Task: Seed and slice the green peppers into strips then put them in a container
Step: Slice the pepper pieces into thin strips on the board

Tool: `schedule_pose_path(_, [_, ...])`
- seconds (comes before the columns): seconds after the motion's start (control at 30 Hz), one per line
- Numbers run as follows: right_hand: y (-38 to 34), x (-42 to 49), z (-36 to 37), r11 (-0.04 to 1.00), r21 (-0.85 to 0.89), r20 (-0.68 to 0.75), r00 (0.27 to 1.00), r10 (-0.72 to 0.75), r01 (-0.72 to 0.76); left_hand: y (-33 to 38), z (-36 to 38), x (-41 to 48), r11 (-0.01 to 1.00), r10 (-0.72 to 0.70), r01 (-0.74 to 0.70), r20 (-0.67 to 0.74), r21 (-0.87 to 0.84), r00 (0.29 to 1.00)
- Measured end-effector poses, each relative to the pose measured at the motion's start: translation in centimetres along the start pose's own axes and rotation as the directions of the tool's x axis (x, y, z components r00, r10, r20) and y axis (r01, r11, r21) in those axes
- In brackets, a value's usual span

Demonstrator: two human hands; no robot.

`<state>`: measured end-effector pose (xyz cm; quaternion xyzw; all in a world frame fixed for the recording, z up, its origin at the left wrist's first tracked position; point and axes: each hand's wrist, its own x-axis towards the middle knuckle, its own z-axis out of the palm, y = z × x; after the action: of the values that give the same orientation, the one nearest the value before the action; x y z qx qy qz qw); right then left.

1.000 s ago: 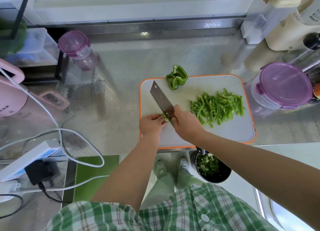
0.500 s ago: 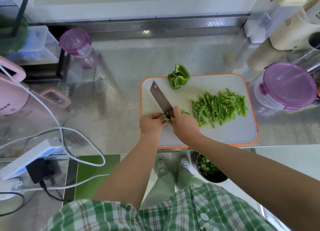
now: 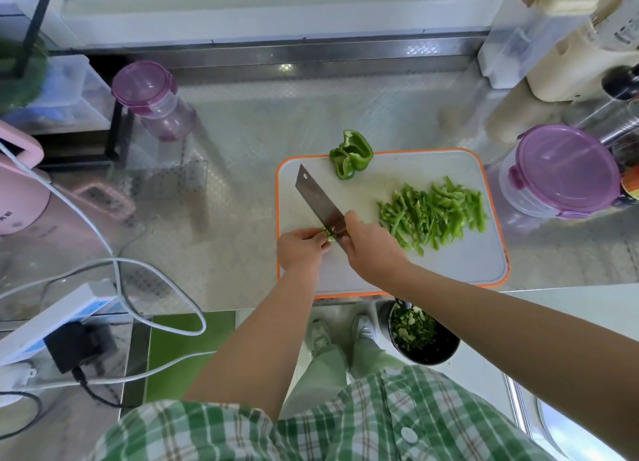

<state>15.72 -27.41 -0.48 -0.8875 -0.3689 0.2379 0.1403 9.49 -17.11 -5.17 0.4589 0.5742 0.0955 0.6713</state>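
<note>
On the orange-rimmed white cutting board (image 3: 460, 274), my right hand (image 3: 371, 249) grips the handle of a cleaver (image 3: 318, 201) whose blade points away to the upper left. With curled fingers my left hand (image 3: 301, 248) holds a small green pepper piece (image 3: 326, 234) against the blade's left side. A pile of green pepper strips (image 3: 435, 215) lies on the board's right half. A seeded pepper chunk (image 3: 351, 154) sits at the board's far edge. A lidded purple-topped container (image 3: 560, 171) stands just right of the board.
A dark bin (image 3: 425, 336) with green scraps stands on the floor below the counter edge. A purple-lidded jar (image 3: 152, 101) stands far left, a pink appliance (image 3: 20, 191) and white cables (image 3: 114, 263) lie at left. Bottles and appliances crowd the far right corner.
The pepper piece under my left hand has become shorter as the cleaver kept cutting. Both hands stay at the board's near left; the view shifted slightly.
</note>
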Motion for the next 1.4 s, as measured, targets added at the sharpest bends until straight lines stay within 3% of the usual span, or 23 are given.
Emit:
schedule_pose_path(0.37, [-1.0, 1.3, 2.1, 0.981, -0.183, 0.017, 0.998, 0.064, -0.060, 0.1, -0.1, 0.3, 0.999, -0.003, 0.004, -0.011, 0.034, 1.000])
schedule_pose_path(0.6, [0.0, 1.4, 2.1, 0.986, 0.063, -0.079, 0.984, 0.158, -0.153, -0.2, -0.1, 0.1, 0.994, 0.037, -0.037, -0.005, 0.108, 0.999])
schedule_pose_path(0.87, [0.6, 0.5, 1.5, 0.993, -0.033, -0.004, 0.994, 0.112, -0.112, 0.0, 0.2, 0.1, 0.969, 0.102, -0.101, 0.006, 0.225, 0.995])
schedule_pose_path(1.07, [1.0, 0.2, 0.5, 0.990, 0.109, -0.074, 0.992, 0.099, -0.091, 0.0, 0.3, 0.1, 0.967, 0.104, -0.100, -0.003, 0.235, 0.995])
schedule_pose_path(1.4, [-0.6, 0.7, 0.9, 0.994, 0.037, -0.030, 0.994, 0.104, -0.103, 0.1, 0.2, 0.7, 0.945, 0.108, -0.099, -0.010, 0.313, 0.994])
